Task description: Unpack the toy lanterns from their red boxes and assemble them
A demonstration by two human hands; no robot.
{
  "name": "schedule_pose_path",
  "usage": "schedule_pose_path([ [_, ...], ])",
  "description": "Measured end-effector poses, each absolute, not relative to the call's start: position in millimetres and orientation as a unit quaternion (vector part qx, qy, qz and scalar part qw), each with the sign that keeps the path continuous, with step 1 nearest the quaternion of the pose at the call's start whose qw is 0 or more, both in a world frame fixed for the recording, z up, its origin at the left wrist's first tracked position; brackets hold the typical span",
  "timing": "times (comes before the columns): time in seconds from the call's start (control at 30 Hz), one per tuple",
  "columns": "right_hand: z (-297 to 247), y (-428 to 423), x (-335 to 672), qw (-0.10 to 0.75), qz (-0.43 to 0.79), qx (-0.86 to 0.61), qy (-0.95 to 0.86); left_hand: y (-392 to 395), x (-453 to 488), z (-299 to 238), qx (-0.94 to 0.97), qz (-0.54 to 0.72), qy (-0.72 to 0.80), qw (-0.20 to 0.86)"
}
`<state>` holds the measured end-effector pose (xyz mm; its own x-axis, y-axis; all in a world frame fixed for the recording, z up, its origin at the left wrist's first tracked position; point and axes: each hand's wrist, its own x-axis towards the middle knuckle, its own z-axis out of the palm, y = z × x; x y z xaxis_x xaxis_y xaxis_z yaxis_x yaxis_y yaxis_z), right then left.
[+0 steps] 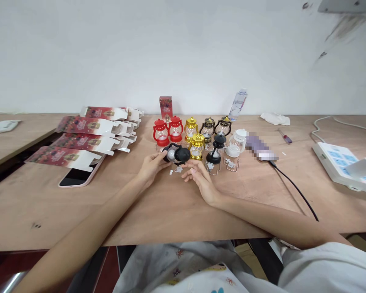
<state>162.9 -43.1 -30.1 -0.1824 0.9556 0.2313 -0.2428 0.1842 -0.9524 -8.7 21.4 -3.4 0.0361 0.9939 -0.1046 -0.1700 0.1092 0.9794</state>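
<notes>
My left hand (152,167) is closed on the base of a small black lantern (171,154), which lies on its side in the air with its cap pointing right. Under that cap is my right hand (203,181), fingers loosely bent and apart; the forefinger is close to the lantern, and I cannot tell whether it touches. Just behind stand two red lanterns (161,133), two gold lanterns (197,147) and two dark bronze lanterns (208,129). Another black lantern (218,148) and a white lantern (236,143) stand to the right. Small white tabs (179,169) and wire pieces lie around the hands.
Several flat printed boxes (79,141) lie at left, partly over a phone (76,178). An upright red box (166,108) and a bottle (238,105) stand by the wall. Rightward are a cabled phone (259,146), a screwdriver (285,136), tissue (275,119) and a power strip (338,162).
</notes>
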Motion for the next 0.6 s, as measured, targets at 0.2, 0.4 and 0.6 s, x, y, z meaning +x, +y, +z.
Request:
schedule_pose_path([
  [0.2,-32,-41,162,0.55,0.566,-0.328,-0.519,22,-6,5,0.228,0.505,0.469,0.688],
  [0.4,-33,-40,162,0.555,0.577,-0.323,-0.505,21,-6,12,0.173,0.536,0.457,0.688],
  [0.6,-32,-40,162,0.549,0.579,-0.323,-0.509,21,-5,11,0.155,0.547,0.447,0.69],
])
